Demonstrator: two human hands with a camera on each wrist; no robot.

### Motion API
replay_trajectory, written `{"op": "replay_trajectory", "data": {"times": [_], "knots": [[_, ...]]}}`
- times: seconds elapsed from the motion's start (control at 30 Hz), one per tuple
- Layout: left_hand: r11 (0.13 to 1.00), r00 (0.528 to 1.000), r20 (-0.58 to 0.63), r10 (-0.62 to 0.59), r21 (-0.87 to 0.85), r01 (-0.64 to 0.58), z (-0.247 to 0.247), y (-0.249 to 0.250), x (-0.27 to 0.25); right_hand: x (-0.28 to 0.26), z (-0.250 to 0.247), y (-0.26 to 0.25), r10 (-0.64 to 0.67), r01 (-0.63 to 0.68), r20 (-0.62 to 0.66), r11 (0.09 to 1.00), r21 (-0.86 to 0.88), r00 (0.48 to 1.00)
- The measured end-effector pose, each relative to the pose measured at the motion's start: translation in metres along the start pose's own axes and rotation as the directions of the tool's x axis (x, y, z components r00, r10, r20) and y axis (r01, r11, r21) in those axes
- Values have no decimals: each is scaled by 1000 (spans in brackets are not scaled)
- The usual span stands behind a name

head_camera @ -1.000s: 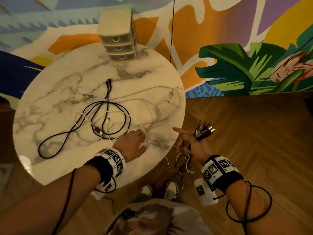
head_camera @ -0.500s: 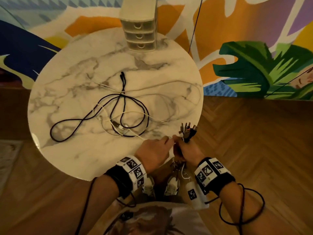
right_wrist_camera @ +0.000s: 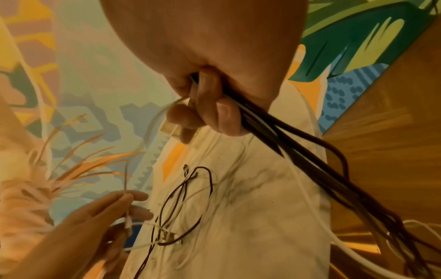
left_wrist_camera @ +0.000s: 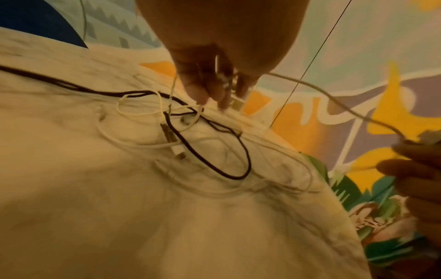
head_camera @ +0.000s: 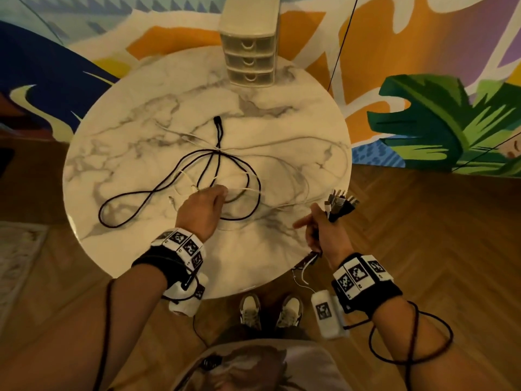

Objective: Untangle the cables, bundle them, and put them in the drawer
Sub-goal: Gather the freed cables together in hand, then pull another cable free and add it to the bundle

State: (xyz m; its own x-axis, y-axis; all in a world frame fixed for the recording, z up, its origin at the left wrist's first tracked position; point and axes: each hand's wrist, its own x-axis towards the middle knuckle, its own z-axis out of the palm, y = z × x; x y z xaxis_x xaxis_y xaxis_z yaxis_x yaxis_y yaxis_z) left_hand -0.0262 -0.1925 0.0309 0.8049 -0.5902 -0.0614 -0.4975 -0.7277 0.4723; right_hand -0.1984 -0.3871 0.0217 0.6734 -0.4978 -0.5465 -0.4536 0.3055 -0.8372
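A tangle of one black cable (head_camera: 219,131) and thin white cables (head_camera: 282,141) lies mid-table on the round marble table (head_camera: 141,122). My left hand (head_camera: 222,191) reaches over the tangle and pinches a white cable near its plug (left_wrist_camera: 235,102), fingers (left_wrist_camera: 203,90) pointing down. My right hand (head_camera: 313,224) hovers at the table's right edge, gripping a bundle of black and white cables (right_wrist_camera: 274,136) with their plugs (head_camera: 339,203) fanned out above the fist. The bundle's loose ends hang below that hand. A white cable (left_wrist_camera: 334,98) runs between both hands.
A small cream three-drawer unit (head_camera: 251,62) stands at the table's far edge, drawers shut. A thin black wire (head_camera: 341,43) hangs down the painted wall behind. My shoes (head_camera: 267,309) are under the near edge on the wood floor. A rug (head_camera: 17,249) lies left.
My left hand left the right hand's side and went out over the tangle, taking hold of a white cable. The right hand with its bundle shifted right and up a little.
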Motion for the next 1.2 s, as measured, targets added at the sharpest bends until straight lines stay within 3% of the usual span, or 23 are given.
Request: {"op": "replay_trajectory", "data": {"times": [0.07,0.13,0.2,0.23,0.3,0.37,0.43,0.5,0.57,0.63,0.7,0.9,1.2], "knots": [[962,981,178,-78,270,28,-7,11,-5,0,-3,-2,-8,-3,-81,991,-137,997],[800,947,314,-62,584,-141,-14,23,-10,-2,-8,-6,-66,37,-153,981,-188,986],[654,916,400,-6,695,-299,-17,37,-14,-6,-7,-15,-121,98,-137,981,-165,983],[636,906,421,36,690,-346,-17,44,-14,-8,-3,-21,-147,130,-107,980,-150,983],[694,863,484,145,572,-437,-20,64,-12,-17,11,-34,-201,195,-43,975,-109,979],[819,835,490,251,353,-453,-26,93,-11,-25,23,-42,-213,216,36,969,-120,976],[914,871,402,283,163,-372,-36,118,-9,-32,26,-43,-219,235,103,954,-186,970],[974,911,344,227,-109,-201,-45,129,-5,-37,22,-44,-213,229,113,961,-153,971],[886,926,334,176,-463,-2,-50,133,-4,-41,18,-48,-184,199,132,974,-108,974],[735,931,331,153,-667,116,-50,135,-4,-46,15,-51,-171,184,165,981,-66,971],[675,942,300,153,-728,122,-46,136,-7,-49,13,-52,-166,170,178,986,-6,970],[767,959,133,252,-631,-114,-38,149,-5,-61,-1,-58,-237,222,218,971,89,947],[753,938,56,342,-614,-237,-37,173,-19,-59,-9,-64,-274,312,238,940,-140,932]]}}
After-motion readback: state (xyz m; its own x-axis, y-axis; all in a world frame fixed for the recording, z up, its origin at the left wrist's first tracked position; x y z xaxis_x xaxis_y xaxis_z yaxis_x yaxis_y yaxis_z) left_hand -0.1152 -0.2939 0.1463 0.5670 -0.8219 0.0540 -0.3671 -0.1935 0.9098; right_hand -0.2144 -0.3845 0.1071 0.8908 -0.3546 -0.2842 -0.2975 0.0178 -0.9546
